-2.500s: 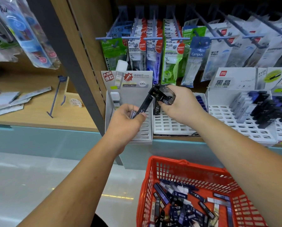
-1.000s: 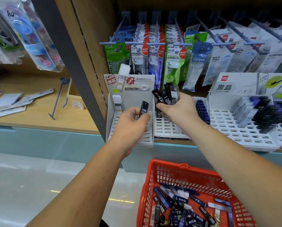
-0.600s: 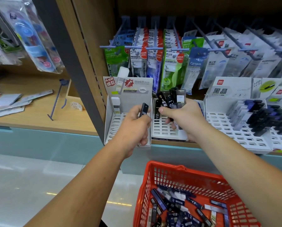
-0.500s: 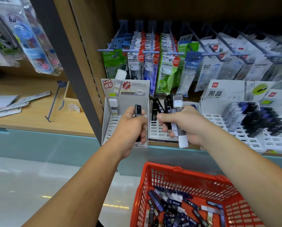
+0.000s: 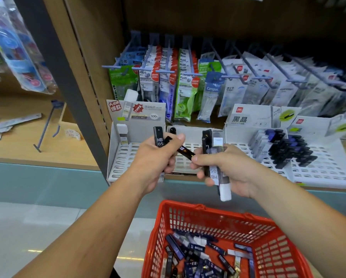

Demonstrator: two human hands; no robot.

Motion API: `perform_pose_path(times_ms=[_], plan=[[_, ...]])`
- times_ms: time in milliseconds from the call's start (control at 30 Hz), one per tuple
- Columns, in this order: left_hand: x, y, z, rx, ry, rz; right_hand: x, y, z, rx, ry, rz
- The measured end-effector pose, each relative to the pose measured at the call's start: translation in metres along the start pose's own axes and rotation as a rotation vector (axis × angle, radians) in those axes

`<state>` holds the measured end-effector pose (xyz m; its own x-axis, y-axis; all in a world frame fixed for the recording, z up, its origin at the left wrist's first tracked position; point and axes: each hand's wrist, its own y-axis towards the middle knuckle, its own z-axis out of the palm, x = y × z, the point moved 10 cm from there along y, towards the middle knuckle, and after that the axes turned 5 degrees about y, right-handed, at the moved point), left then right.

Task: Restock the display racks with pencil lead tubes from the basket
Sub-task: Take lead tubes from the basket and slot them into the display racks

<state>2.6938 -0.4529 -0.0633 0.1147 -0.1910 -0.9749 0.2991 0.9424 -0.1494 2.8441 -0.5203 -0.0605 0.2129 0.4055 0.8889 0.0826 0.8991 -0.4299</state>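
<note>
Two hands meet over the red basket (image 5: pixel 208 208), where many pencil lead tubes (image 5: pixel 194 255) lie loose. The left hand (image 5: pixel 154 159) curls its fingers (image 5: pixel 171 164) round one black tube (image 5: pixel 159 137) standing up, while the right hand (image 5: pixel 234 171) grips a small bunch (image 5: pixel 215 145) and holds a slanted tube (image 5: pixel 185 151) out to it. This looks like a hand-over, and next, I think, a tube must slide straight into the white rack (image 5: pixel 124 159) behind.

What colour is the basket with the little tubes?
The basket is red; the head view shows it.
</note>
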Motion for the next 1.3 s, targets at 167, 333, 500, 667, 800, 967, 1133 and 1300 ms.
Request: perform_pose_path(times_ms=[167,333,500,667,800,967,1133,1300], plan=[[0.008,0.002,-0.001,-0.009,0.059,-0.067,0.002,0.012,-0.020,-0.140,0.187,-0.079],[0.011,0.002,-0.007,-0.015,0.234,-0.064,0.014,0.023,-0.016,-0.219,0.142,-0.202],[0.019,0.007,-0.040,-0.204,0.289,-0.112,0.035,0.032,-0.001,-0.288,-0.197,-0.389],[0.014,0.006,-0.055,-0.263,0.370,-0.070,0.045,0.037,0.012,-0.269,-0.290,-0.445],[0.016,0.008,-0.055,-0.211,0.402,-0.055,0.059,0.037,0.009,-0.278,-0.380,-0.526],[0.021,0.007,-0.043,-0.112,0.362,-0.122,0.055,0.042,0.015,-0.252,-0.454,-0.565],[0.021,0.006,-0.045,-0.116,0.389,-0.142,0.047,0.049,0.018,-0.258,-0.604,-0.602],[0.023,0.006,-0.047,-0.122,0.366,-0.140,0.046,0.051,0.020,-0.256,-0.788,-0.620]])
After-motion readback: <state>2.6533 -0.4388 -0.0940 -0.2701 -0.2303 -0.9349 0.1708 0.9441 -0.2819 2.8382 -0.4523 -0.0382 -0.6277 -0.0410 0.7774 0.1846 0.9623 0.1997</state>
